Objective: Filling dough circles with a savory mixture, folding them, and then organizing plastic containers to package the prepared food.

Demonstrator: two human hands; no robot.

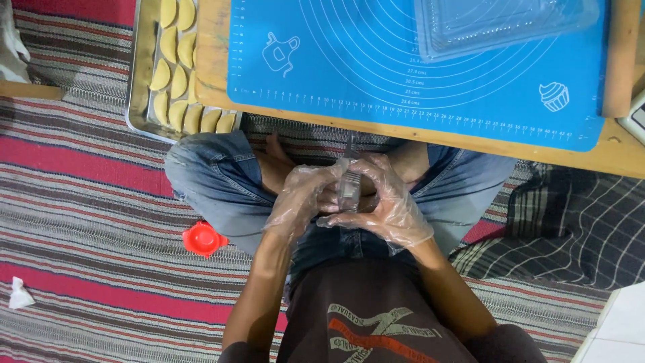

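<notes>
Both my hands wear clear plastic gloves and meet over my lap. My left hand point(300, 199) and my right hand point(388, 202) close together around a small metal tool point(349, 180), a narrow crimper-like piece standing upright between them. I sit cross-legged in blue jeans in front of a low wooden table point(403, 132). A blue silicone baking mat point(376, 60) with ring markings lies on that table.
A metal tray point(139, 74) of several pale half-moon pastries point(176, 81) rests at the table's left. A clear plastic container point(497, 23) sits on the mat's far right. A red lid point(203, 238) and crumpled tissue point(19, 294) lie on the striped rug.
</notes>
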